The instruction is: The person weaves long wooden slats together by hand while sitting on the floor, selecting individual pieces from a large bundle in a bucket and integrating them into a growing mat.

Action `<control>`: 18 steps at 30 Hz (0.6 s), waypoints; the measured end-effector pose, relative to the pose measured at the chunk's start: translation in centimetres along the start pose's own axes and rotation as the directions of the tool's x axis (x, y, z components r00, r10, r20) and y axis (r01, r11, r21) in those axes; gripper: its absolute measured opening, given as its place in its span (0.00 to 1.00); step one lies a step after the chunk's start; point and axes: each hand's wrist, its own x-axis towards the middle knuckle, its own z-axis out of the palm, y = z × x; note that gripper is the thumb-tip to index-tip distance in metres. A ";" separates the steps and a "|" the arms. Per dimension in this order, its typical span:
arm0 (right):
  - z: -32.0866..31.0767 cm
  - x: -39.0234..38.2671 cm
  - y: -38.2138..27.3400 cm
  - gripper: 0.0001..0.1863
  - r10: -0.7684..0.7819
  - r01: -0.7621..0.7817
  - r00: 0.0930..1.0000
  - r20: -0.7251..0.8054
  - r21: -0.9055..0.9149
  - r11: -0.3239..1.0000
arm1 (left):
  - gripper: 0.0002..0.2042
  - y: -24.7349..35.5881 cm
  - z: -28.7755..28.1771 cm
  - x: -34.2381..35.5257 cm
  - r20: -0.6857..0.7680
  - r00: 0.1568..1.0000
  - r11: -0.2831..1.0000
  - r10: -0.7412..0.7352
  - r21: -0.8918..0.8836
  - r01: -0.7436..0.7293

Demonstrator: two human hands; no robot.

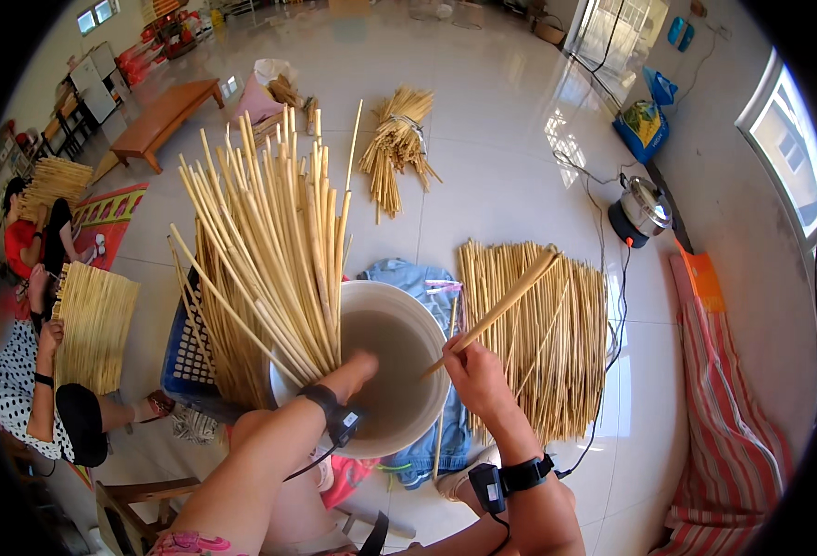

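Observation:
A white bucket (438, 408) of cloudy water stands in front of me. My right hand (478, 371) grips a thick tan reed stalk (512, 298), slanted up to the right, its lower end over the bucket. My left hand (358, 371) is down inside the bucket, its fingers blurred and partly hidden. Beside it a large sheaf of pale reed stalks (274, 241) leans in the bucket, fanned upward and to the left. To the right, a wide layer of reed stalks (543, 361) lies side by side on the floor.
A dark blue crate (184, 371) with more stalks is left of the bucket. Blue denim cloth (408, 276) lies under it. Ahead is a tied bundle (399, 139). An electric pot (645, 208) with cords stands right. Two people at left hold reed mats (98, 324).

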 end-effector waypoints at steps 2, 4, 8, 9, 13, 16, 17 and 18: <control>1.1 0.5 0.3 0.08 -0.012 0.010 0.999 0.053 0.038 0.999 | 0.19 -2.1 -1.1 2.6 0.243 0.969 0.998 0.050 -0.048 -0.039; 0.8 0.4 1.5 0.10 0.028 -0.036 0.995 0.092 0.084 0.996 | 0.17 -0.1 1.3 1.0 0.411 0.908 0.996 0.082 -0.002 -0.088; -0.5 0.7 0.5 0.11 0.152 -0.164 0.986 0.066 0.261 0.951 | 0.15 3.0 3.9 -3.9 0.471 0.782 0.912 0.409 -0.209 -0.352; -0.5 0.9 0.5 0.11 0.130 -0.138 0.990 0.046 0.290 0.947 | 0.15 3.7 3.9 -5.7 0.469 0.747 0.878 0.472 -0.177 -0.444; -1.5 1.4 -0.6 0.12 0.044 -0.007 0.992 -0.121 0.296 0.955 | 0.16 2.8 4.6 -6.2 0.419 0.540 0.628 0.730 -0.098 -0.772; -3.8 1.4 -0.3 0.12 0.044 0.039 0.951 -0.305 0.258 0.965 | 0.16 2.3 4.4 -5.8 0.518 0.515 0.646 0.683 -0.101 -0.757; -4.5 1.5 0.2 0.12 0.056 0.069 0.931 -0.359 0.326 0.943 | 0.16 2.4 4.3 -5.8 0.538 0.527 0.659 0.658 -0.072 -0.749; -5.1 1.3 -0.1 0.12 0.041 0.111 0.909 -0.415 0.336 0.935 | 0.15 2.9 4.2 -6.4 0.561 0.539 0.671 0.628 -0.041 -0.740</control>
